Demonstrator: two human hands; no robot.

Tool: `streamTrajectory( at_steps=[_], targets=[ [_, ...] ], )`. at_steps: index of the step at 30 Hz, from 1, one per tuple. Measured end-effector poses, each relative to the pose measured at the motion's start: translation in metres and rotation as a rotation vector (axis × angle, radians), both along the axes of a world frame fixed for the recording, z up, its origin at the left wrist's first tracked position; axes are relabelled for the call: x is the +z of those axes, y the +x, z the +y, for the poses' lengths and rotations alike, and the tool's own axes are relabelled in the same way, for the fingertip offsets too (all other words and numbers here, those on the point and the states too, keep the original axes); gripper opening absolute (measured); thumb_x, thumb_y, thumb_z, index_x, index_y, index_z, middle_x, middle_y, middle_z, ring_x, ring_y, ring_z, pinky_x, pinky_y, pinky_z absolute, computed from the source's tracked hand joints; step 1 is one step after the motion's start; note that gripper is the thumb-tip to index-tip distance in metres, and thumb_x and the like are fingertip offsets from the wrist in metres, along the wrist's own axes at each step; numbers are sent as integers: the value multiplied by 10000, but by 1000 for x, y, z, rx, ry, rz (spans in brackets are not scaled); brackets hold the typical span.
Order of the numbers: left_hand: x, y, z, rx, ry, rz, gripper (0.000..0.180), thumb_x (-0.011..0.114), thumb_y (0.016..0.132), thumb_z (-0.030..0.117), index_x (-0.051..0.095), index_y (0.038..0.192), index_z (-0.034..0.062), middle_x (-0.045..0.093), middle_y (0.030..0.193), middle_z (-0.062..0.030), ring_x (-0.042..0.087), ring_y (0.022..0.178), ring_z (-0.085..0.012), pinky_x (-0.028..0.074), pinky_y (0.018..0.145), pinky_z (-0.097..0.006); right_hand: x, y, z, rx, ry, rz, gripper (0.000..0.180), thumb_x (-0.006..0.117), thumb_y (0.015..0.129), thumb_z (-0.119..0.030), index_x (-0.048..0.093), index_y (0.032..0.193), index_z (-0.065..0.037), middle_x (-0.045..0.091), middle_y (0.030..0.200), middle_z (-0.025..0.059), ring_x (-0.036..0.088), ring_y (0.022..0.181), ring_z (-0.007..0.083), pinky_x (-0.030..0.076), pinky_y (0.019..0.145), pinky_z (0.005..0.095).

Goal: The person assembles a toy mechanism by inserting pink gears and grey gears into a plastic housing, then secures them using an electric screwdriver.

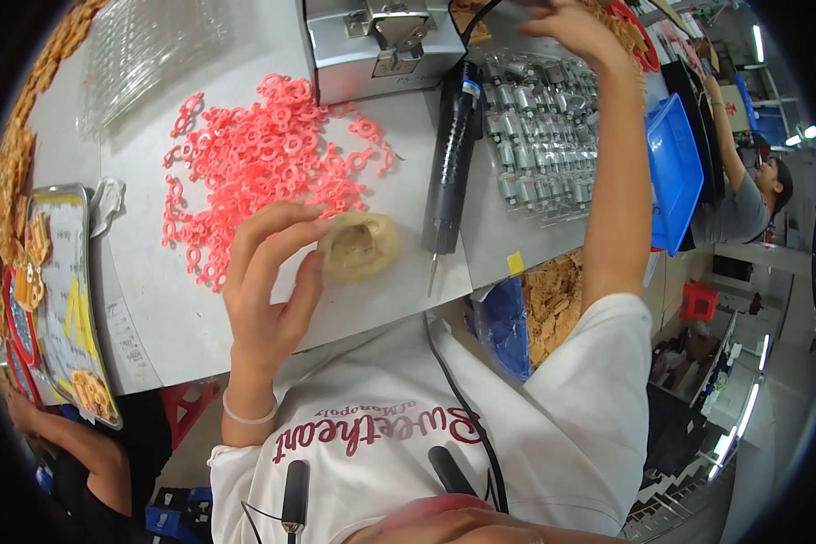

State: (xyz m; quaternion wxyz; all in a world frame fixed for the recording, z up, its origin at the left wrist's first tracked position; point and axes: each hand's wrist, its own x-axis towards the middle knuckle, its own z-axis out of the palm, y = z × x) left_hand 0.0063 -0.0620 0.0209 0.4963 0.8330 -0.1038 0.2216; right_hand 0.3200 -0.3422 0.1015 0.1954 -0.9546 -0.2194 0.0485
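Note:
My left hand [276,267] is over the near-middle of the table, fingers curved and thumb apart from them. Its fingertips are at the left rim of a small yellowish, ring-like dish [363,247]; whether they press on it is unclear. Just beyond lies a heap of pink plastic ring-shaped parts [263,154]. My right hand [576,32] is stretched to the far right, fingers apart, beyond a clear tray of small silver motors [544,127]. Nothing shows in its fingers. Between my arms lies a black electric screwdriver [451,159], bit toward me.
A grey metal machine [372,68] stands at the back. Clear plastic trays [154,54] lie far left, near a metal-rimmed board [63,299] with orange parts. A blue tray [675,172] and a bag of orange parts [553,308] are right. Other people sit at both sides.

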Motion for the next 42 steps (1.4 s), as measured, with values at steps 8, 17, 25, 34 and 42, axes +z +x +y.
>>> streamTrajectory(
  at_steps=[8,17,25,34,42],
  targets=[
    [-8,7,6,84,-29,-36,320,615,738,-166,663,1007,1,645,1027,-143,637,958,-265,519,828,-355,-69,55,27,164,290,471,606,743,779,-151,508,1333,-82,624,1184,191,596,985,312,492,833,377],
    [-8,-1,10,54,-77,-47,325,583,735,-204,652,993,-18,650,969,-143,640,879,-250,517,782,-328,6,-26,-49,-230,270,-266,172,636,849,-129,629,930,22,665,863,120,627,776,238,484,720,349],
    [2,-13,23,99,-182,-74,303,549,770,-209,641,1009,-46,663,990,-161,633,901,-227,503,801,-305,20,-189,22,22,729,397,295,696,889,-218,644,1102,-20,668,832,4,604,742,51,424,623,204],
    [-1,-27,-2,-103,84,33,767,855,681,236,502,1327,20,497,1390,-192,489,1279,-348,419,1038,-438,-48,-221,102,342,390,316,285,734,808,-187,685,1022,-5,607,1000,157,652,863,255,513,739,321],
    [3,-37,-14,-13,420,172,880,886,605,343,513,1370,120,444,1429,-141,477,1272,-364,413,1033,-468,-46,-238,85,276,297,231,311,707,839,-172,687,1121,-42,597,1009,123,634,847,300,499,745,372]
  ],
)
